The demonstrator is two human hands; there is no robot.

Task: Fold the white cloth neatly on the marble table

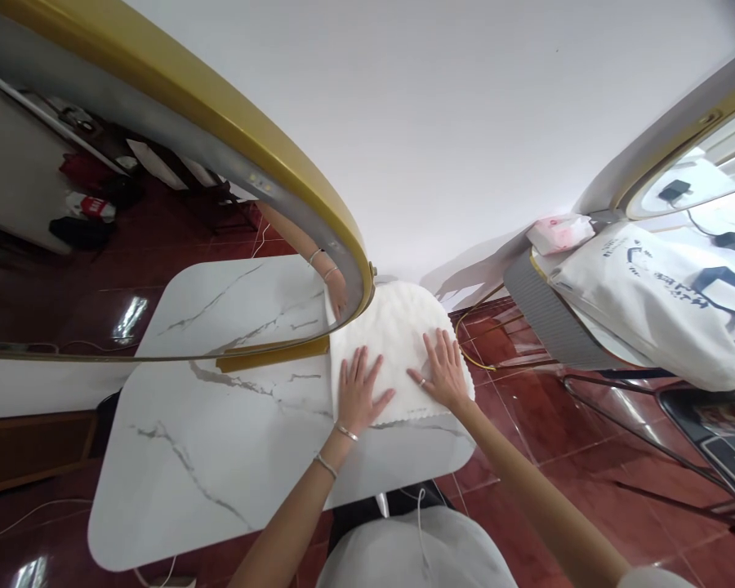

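Observation:
A white cloth with a scalloped edge lies spread on the right end of a white marbled table, up against the wall. My left hand rests flat on the cloth's left part, fingers spread. On its right part lies my right hand, also flat with fingers apart and a ring on one finger. Neither hand grips anything. Small faint marks show near the cloth's front edge.
A large gold-framed mirror stands on the table at the left, close to the cloth. To the right, a second table holds a white printed bag, a pink-and-white packet and another mirror. A black chair stands at the far right.

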